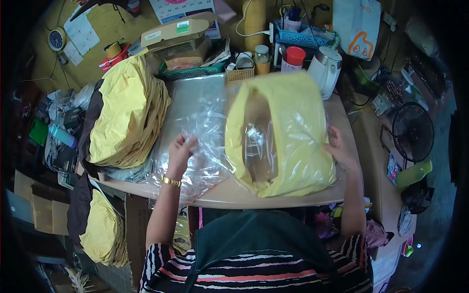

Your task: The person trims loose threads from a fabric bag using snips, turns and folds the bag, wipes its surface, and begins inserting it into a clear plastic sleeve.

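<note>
A folded yellow fabric piece (303, 132) with a large oval opening lies on the table under shiny clear plastic. My right hand (339, 146) grips its right edge, thumb over the top, other fingers partly hidden. To the left, a stack of flat clear plastic bags (193, 102) covers the tabletop, its near end crumpled. Above those bags is my left hand (181, 154), fingers curled inward and the tips blurred; whether they pinch any film cannot be made out. A gold watch is on that wrist.
A tall pile of yellow fabric pieces (127, 112) stands at the left of the table (254, 196); another yellow pile (102, 232) sits lower left. Behind are a green basket (190, 72), a red-lidded jar (293, 59) and a white kettle (324, 71). A black fan (413, 132) is far right.
</note>
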`<action>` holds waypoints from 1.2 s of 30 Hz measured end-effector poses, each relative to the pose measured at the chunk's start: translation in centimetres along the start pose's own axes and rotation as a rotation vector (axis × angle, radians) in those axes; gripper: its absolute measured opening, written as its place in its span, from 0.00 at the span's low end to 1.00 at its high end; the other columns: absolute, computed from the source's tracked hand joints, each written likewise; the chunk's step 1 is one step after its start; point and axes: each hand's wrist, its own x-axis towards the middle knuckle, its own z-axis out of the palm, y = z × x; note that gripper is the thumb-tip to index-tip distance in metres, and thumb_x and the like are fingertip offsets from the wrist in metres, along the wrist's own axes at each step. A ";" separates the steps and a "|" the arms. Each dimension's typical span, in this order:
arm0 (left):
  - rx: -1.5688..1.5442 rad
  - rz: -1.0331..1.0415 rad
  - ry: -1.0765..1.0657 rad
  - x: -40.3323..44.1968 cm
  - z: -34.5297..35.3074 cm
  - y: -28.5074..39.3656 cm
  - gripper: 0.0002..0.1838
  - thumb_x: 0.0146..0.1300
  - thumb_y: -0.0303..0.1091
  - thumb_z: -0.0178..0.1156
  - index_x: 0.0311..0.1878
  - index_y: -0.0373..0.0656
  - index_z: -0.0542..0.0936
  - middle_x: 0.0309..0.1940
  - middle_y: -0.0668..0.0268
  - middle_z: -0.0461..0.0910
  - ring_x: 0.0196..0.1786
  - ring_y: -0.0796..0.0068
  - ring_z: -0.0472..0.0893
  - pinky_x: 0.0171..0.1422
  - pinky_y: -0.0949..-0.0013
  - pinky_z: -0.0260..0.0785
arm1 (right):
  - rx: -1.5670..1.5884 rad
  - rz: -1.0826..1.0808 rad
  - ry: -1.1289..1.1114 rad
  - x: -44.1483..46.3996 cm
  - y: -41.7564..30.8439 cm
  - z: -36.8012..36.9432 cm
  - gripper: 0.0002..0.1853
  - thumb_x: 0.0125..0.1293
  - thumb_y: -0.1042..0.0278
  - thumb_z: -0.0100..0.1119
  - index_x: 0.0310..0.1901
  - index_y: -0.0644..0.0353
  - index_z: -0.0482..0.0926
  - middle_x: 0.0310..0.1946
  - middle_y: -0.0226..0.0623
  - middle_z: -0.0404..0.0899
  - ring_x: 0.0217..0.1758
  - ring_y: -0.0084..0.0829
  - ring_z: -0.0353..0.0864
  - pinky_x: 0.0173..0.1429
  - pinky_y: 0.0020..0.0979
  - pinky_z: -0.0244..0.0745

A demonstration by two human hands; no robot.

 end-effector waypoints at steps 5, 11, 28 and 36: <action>0.430 -0.109 -0.033 0.8 -0.8 1.8 0.13 0.61 0.42 0.67 0.38 0.41 0.82 0.31 0.71 0.78 0.32 0.83 0.73 0.36 0.79 0.62 | -0.415 -0.424 0.066 1.3 -8.2 4.8 0.27 0.60 0.69 0.63 0.62 0.57 0.70 0.55 0.47 0.75 0.61 0.44 0.74 0.64 0.38 0.68; -0.121 -0.305 -0.276 4.7 1.5 2.8 0.08 0.65 0.31 0.58 0.30 0.38 0.77 0.42 0.56 0.80 0.35 0.73 0.79 0.45 0.74 0.72 | -0.878 -0.291 0.180 11.8 -3.5 14.4 0.31 0.67 0.41 0.50 0.68 0.46 0.67 0.72 0.37 0.60 0.76 0.38 0.54 0.75 0.60 0.42; 0.174 -0.139 -0.129 -7.5 4.1 -0.3 0.16 0.72 0.41 0.55 0.52 0.40 0.79 0.17 0.81 0.63 0.17 0.91 0.58 0.20 0.81 0.48 | -1.109 -0.250 0.270 13.0 -1.7 15.3 0.31 0.70 0.38 0.43 0.71 0.38 0.60 0.75 0.32 0.54 0.79 0.37 0.47 0.74 0.65 0.39; -0.789 -0.182 0.177 -5.5 8.1 -0.6 0.12 0.70 0.32 0.56 0.52 0.39 0.75 0.48 0.60 0.80 0.31 0.82 0.76 0.31 0.78 0.69 | -1.097 -0.262 0.308 13.5 -0.9 15.3 0.30 0.70 0.38 0.42 0.71 0.39 0.62 0.75 0.32 0.56 0.79 0.37 0.49 0.74 0.66 0.40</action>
